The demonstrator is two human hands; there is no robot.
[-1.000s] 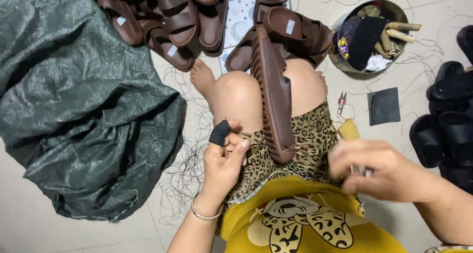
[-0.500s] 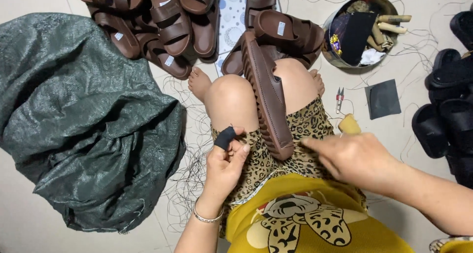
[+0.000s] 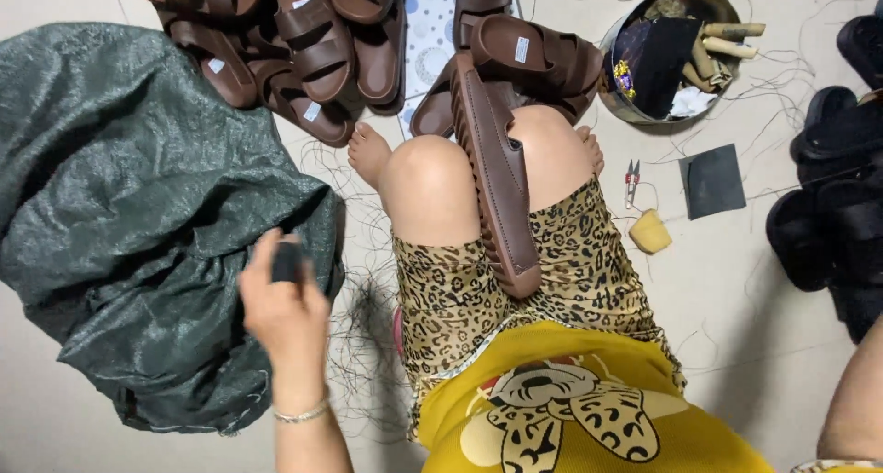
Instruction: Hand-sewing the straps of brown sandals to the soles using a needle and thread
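**Now: Dark Piece Gripped Beside the Sack**

A small dark piece (image 3: 287,261) is pinched in the closed fingers of the left hand (image 3: 285,312), held against the right edge of the green woven sack (image 3: 120,206). A brown sandal (image 3: 497,188) is laid on edge between the knees, right of the sack. Only the right forearm (image 3: 855,399) is seen, far from the sack; its fingers cannot be told.

Sandal (image 3: 497,174) on lap between knees – sack (image 3: 120,224) left, bowl (image 3: 667,54) and snips (image 3: 632,180) right, sandal pile (image 3: 303,45) ahead
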